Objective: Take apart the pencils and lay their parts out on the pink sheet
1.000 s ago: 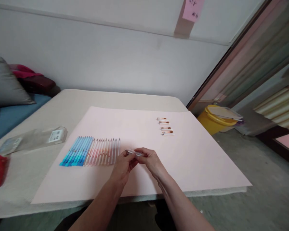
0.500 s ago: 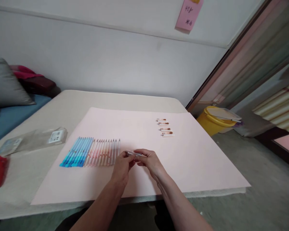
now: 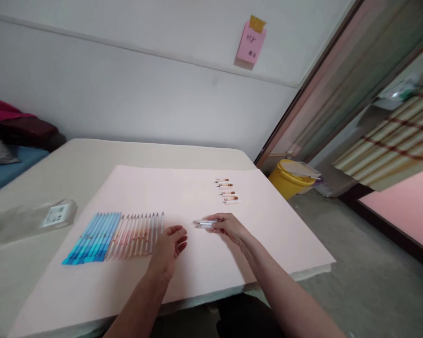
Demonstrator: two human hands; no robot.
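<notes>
My right hand (image 3: 228,226) pinches a small clear pen cap (image 3: 204,223) and holds it just above the pink paper sheet (image 3: 183,188). My left hand (image 3: 169,247) hovers beside a row of pens (image 3: 116,230), fingers loosely curled and apart, with nothing in it. The row runs from blue pens (image 3: 91,237) on the left to clear pink ones (image 3: 141,228) on the right. A short column of pen caps (image 3: 226,190) lies further back on the sheet, beyond my right hand.
A clear plastic packet (image 3: 31,217) with a white label lies on the beige table (image 3: 91,152) at the left. A yellow bucket (image 3: 285,180) stands on the floor to the right. A pink note (image 3: 251,43) hangs on the wall. Cushions (image 3: 17,129) sit far left.
Both hands held the piece together before. Now my left hand has let go and dropped back, while my right hand has carried the cap to the right. The camera turned right.
</notes>
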